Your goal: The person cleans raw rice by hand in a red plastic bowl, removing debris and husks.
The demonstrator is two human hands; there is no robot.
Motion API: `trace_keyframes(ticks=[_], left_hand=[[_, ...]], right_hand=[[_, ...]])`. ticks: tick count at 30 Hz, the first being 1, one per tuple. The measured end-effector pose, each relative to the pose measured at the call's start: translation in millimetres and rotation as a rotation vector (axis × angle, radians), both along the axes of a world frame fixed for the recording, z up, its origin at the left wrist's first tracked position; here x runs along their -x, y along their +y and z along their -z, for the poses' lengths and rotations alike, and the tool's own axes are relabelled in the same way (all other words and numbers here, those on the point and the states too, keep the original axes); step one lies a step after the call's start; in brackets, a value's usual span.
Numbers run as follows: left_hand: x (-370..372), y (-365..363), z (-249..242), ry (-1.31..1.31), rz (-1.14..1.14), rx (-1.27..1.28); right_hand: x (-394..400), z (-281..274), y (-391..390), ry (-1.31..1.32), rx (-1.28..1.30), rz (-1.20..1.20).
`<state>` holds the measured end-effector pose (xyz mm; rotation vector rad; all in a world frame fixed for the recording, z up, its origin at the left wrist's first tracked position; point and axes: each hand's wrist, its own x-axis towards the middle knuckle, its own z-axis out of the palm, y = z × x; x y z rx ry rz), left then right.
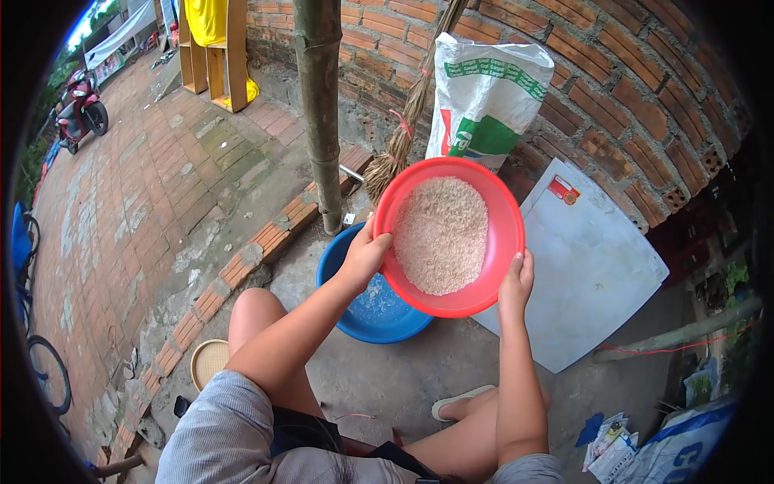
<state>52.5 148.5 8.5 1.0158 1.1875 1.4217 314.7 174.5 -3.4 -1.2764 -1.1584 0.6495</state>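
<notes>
A red plastic basin (506, 198) is held up in front of me, with a layer of pale grain (442, 234) that looks like rice in its bottom. My left hand (367, 256) grips the basin's left rim, thumb over the edge. On the lower right rim my right hand (516, 286) is closed, its thumb pointing up along the side. Below and to the left stands a blue basin (387, 327) on the ground, partly covered by the red one. Some pale residue shows on its bottom.
Behind the basins are a white and green sack (492, 105), a straw broom (391, 161) and a bamboo post (318, 105). A white board (597, 266) lies to the right. A round woven tray (210, 363) sits by my left knee, near a brick edging (205, 305).
</notes>
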Motion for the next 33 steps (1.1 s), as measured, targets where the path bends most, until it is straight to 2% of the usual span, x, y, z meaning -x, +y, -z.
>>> trace_keyframes(ticks=[1,2,3,7,9,15,19,21,22,24,25,27,28,30,31,33], left_hand=[[2,0,-3,-0.027,0.041,0.167],[3,0,-5,-0.054,0.083,0.332],[4,1,-2,-0.054,0.082,0.329],[2,-1,-2,-0.023,0.093,0.276],[1,-1,-4,-0.009,0.108,0.236],[-3,-4,-6,-0.058,0.115,0.244],[-8,-10,-5,-0.049,0.093,0.213],[-8,-12,-3,-0.029,0.081,0.193],[-8,-12,-3,-0.013,0.08,0.21],[-8,-13,5,0.001,0.075,0.234],[-12,-11,16,0.041,0.025,0.196],[-19,-11,28,0.094,-0.047,0.139],[-21,-15,29,0.093,-0.047,0.144],[-23,-25,26,0.074,0.022,0.342],[-24,-27,27,0.061,0.045,0.408],[-25,-31,31,0.113,0.062,0.388]], right_hand=[[-3,8,2,-0.001,-0.001,0.0],[-6,18,3,0.002,0.109,-0.028],[-7,18,2,0.005,0.217,-0.057],[-9,10,-3,-0.021,0.136,-0.041],[-8,0,-7,0.072,0.12,-0.057],[-11,-8,-8,0.087,0.246,-0.072],[-20,-3,-2,0.06,0.215,-0.063],[-22,-5,1,-0.107,0.227,-0.088],[-18,-9,-2,-0.106,0.234,-0.09],[-5,-23,-12,-0.756,0.032,0.172],[-1,-24,-12,-0.757,0.037,0.167],[6,-25,-13,-1.161,-0.064,-0.067],[10,-17,-13,-1.162,-0.061,-0.071],[22,7,-12,-0.912,0.108,-0.548],[28,14,-16,-0.912,0.113,-0.554],[44,24,-25,-1.163,0.315,-0.636]])
